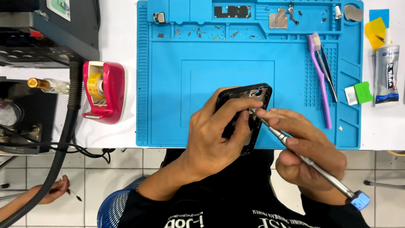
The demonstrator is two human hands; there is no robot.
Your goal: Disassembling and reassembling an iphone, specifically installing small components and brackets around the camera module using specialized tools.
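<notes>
Gripping a black phone frame (248, 105) near the front edge of the blue mat (168, 105), the left hand (215, 135) had its fingers (236, 105) wrapped over the top of the frame and its thumb along the lower side, so that the frame stood tilted above the mat rather than lying flat. The right hand (310, 147) held a metal screwdriver (303, 158) with a blue cap at its rear end; its fingers were closed around the shaft, and the tip met the frame's inner edge just under the left fingertips. Both hands worked close together over the mat's near right part.

The mat lay on a white surface (122, 42). Along its far trays sat small metal plates, a dark circuit board (232, 11) and scattered screws. To the right on the mat lay a purple toothbrush (320, 80) with tweezers (328, 71) just beside it, and a green-and-white scraper (359, 93) rested at the mat's right border. A glue tube (386, 71) lay on the surface beyond that. Left of the mat stood a pink tape dispenser (104, 90), with a thick black hose (63, 139) running past it. Another person's hand (55, 190) showed at the lower left, well apart.
</notes>
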